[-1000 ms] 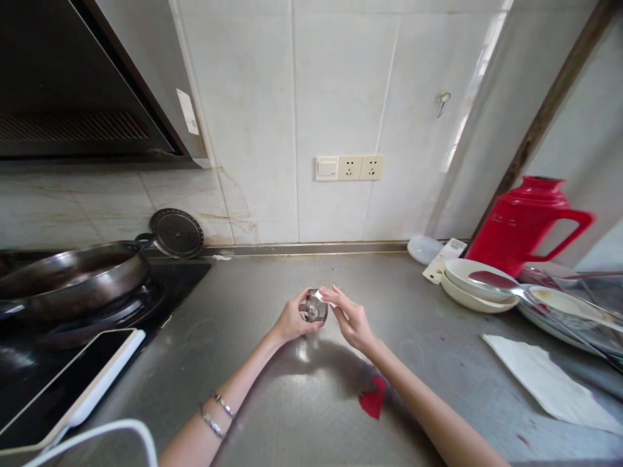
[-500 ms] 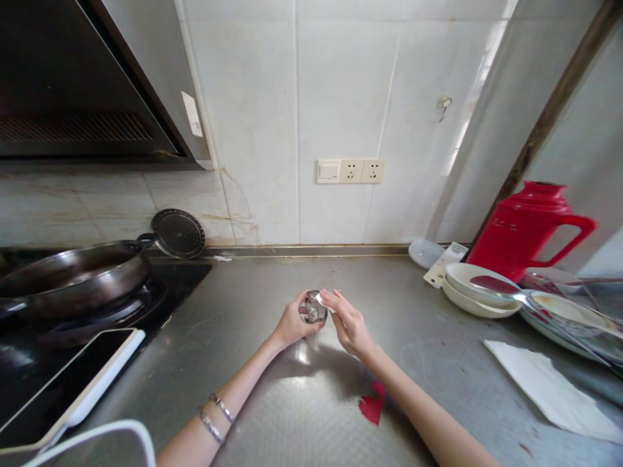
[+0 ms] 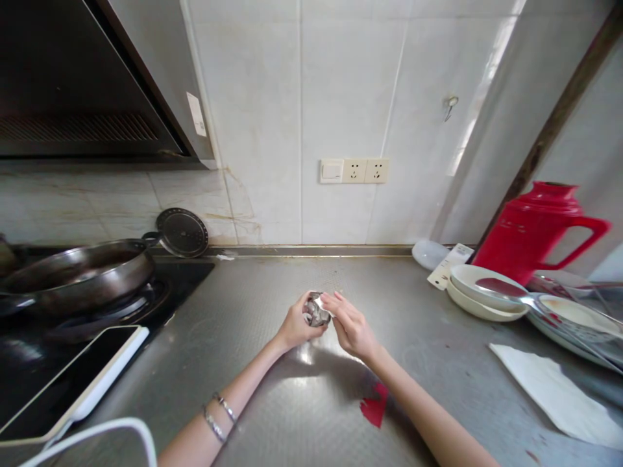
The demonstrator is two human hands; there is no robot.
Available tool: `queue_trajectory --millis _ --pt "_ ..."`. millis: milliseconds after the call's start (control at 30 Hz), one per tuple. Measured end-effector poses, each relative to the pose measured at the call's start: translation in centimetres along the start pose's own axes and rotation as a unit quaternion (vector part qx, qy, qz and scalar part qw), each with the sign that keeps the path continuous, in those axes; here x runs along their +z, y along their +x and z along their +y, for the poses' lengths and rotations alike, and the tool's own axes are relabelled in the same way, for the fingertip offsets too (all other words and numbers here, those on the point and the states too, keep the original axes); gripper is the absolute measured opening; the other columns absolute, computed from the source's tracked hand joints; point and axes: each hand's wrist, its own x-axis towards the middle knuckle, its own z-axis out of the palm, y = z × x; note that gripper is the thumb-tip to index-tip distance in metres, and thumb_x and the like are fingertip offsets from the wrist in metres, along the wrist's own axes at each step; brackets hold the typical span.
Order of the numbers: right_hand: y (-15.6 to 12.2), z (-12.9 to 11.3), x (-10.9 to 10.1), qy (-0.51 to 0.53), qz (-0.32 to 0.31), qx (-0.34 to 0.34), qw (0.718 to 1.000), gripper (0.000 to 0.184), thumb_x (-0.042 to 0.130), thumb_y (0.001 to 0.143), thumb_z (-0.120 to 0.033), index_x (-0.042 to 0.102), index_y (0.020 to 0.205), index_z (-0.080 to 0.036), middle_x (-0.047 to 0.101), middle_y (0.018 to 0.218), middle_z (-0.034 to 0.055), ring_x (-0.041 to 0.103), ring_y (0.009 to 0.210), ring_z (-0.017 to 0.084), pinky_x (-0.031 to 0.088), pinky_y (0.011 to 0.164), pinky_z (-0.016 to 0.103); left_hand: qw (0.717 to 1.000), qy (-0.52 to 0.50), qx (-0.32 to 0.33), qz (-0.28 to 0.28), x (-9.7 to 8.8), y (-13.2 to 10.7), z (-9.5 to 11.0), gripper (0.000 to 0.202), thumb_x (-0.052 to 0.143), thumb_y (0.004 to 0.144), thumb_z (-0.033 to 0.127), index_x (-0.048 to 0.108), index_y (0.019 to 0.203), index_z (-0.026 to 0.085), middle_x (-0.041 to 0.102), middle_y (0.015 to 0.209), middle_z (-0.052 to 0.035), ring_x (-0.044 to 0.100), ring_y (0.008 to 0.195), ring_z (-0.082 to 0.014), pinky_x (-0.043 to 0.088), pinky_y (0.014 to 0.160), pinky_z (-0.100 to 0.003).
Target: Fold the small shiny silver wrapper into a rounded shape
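Observation:
My left hand [image 3: 296,323] is wrapped round a small shiny, silvery-grey round container [image 3: 318,314], perhaps glass, held above the metal counter. Its side turned to me shows, but I cannot make out what kind it is. On the right side, my right hand [image 3: 351,324] presses a small white piece of tissue [image 3: 319,302] against the container with its fingers together. Much of the tissue is hidden under the fingertips. A torn red scrap [image 3: 374,405] lies on the counter below my right forearm.
To the left are a steel pan [image 3: 92,279] on a black stove and a phone [image 3: 68,376] with a white cable. At right stand a red thermos jug [image 3: 535,227], stacked bowls [image 3: 487,305] and plates, beside a folded white paper towel [image 3: 555,392].
The view has shifted slightly, moving the surroundings a little to the right in the picture. The container is turned a little in my left hand; my right fingers stay pressed on it.

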Motion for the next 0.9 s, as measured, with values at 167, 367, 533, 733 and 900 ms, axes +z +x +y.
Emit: queue_trajectory --millis 167,367,533,733,900 --pt "0.5 -0.4 0.5 0.013 0.000 0.018 1.000 0.046 0.033 0.090 -0.007 0.047 0.132 -0.021 0.060 0.128 0.0120 0.050 0.126 0.022 0.040 0.107 0.051 1.000 -0.008 -0.002 0.001 0.1 0.1 0.0 0.073 0.074 0.060 0.022 0.045 0.126 0.017 0.063 0.114 -0.0078 0.062 0.086 -0.0155 0.051 0.068 -0.022" --pt "0.6 -0.4 0.6 0.054 0.040 0.108 0.992 0.044 0.034 0.092 -0.009 0.050 0.129 -0.026 0.064 0.121 0.0065 0.057 0.118 0.020 0.039 0.108 0.051 0.996 -0.079 -0.031 -0.015 0.2 0.1 -0.1 0.073 0.077 0.058 0.024 0.047 0.125 0.015 0.062 0.115 -0.0112 0.064 0.088 -0.0185 0.052 0.072 -0.027" --pt "0.3 -0.7 0.2 0.031 -0.016 0.021 0.999 0.047 0.034 0.091 -0.007 0.044 0.134 -0.022 0.059 0.129 0.0114 0.048 0.127 0.022 0.037 0.109 0.054 0.998 -0.058 -0.014 0.000 0.2 0.1 -0.3 0.070 0.076 0.059 0.022 0.049 0.124 0.016 0.061 0.119 -0.0105 0.062 0.097 -0.0194 0.051 0.077 -0.027" --pt "0.5 -0.2 0.6 0.057 0.008 0.073 0.996 0.046 0.032 0.091 -0.008 0.048 0.131 -0.024 0.061 0.126 0.0079 0.052 0.124 0.021 0.038 0.109 0.052 1.000 -0.017 -0.009 0.001 0.4 0.0 0.1 0.081 0.076 0.056 0.019 0.044 0.130 0.017 0.059 0.123 -0.0110 0.062 0.092 -0.0192 0.051 0.074 -0.027" --pt "0.1 0.3 0.0 0.029 0.039 0.047 0.998 0.047 0.034 0.091 -0.006 0.045 0.133 -0.024 0.062 0.125 0.0096 0.053 0.123 0.021 0.038 0.108 0.053 0.999 -0.042 -0.015 -0.005 0.2 0.1 0.7 0.072 0.077 0.059 0.023 0.049 0.124 0.017 0.062 0.116 -0.0096 0.062 0.091 -0.0184 0.051 0.072 -0.025"
